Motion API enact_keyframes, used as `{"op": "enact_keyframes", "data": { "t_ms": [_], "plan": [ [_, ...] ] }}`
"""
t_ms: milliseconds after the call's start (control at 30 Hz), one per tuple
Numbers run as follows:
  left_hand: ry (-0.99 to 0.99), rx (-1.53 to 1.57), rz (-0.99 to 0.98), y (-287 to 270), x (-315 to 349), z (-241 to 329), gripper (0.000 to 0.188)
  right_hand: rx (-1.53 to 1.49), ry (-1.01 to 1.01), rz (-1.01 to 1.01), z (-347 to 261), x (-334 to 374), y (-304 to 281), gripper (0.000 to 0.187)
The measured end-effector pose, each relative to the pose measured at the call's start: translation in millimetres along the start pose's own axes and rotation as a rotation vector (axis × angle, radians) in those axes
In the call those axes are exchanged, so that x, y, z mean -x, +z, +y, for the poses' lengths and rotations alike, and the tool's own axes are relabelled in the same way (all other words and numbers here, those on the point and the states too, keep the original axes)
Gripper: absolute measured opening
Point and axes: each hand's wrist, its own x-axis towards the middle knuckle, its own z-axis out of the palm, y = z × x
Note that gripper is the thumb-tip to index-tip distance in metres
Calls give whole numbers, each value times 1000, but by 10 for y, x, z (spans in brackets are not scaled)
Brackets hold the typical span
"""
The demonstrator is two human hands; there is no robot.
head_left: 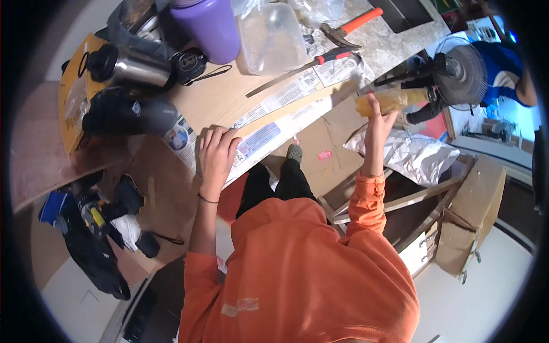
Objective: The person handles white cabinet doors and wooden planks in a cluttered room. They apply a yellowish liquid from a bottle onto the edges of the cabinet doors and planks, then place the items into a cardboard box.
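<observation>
My left hand [217, 151] lies palm down on the newspaper [260, 143] at the table's near edge, fingers stretched out. Its fingertips touch or lie beside the near end of a long, thin wooden strip [286, 112], which runs away to the right across the newspaper. Out past the table edge, at the right, my right hand [380, 123] is closed around a yellowish, translucent bottle-shaped object [394, 101], held roughly level. What is inside it I cannot make out. Beyond the strip lies a file [303, 73] with a red and black handle.
Farther back are a hammer [349, 30], a clear plastic tub [271, 40], a purple container [209, 28], a steel flask [134, 66] and a black bottle [128, 111]. A fan [460, 74] stands at the right near another person in blue [509, 71]. Cardboard [326, 148] covers the floor.
</observation>
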Motion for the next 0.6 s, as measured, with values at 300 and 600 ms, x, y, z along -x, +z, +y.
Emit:
{"op": "enact_keyframes", "data": {
  "t_ms": [300, 600],
  "plan": [
    [-2, 57, 4, -15, -34, 2, 19, -12, 115, -17, -256, 685, -442, 67],
    [-124, 257, -96, -76, -247, 113, 19, -112, 208, -177, -197, 553, -323, 62]
  ]
}}
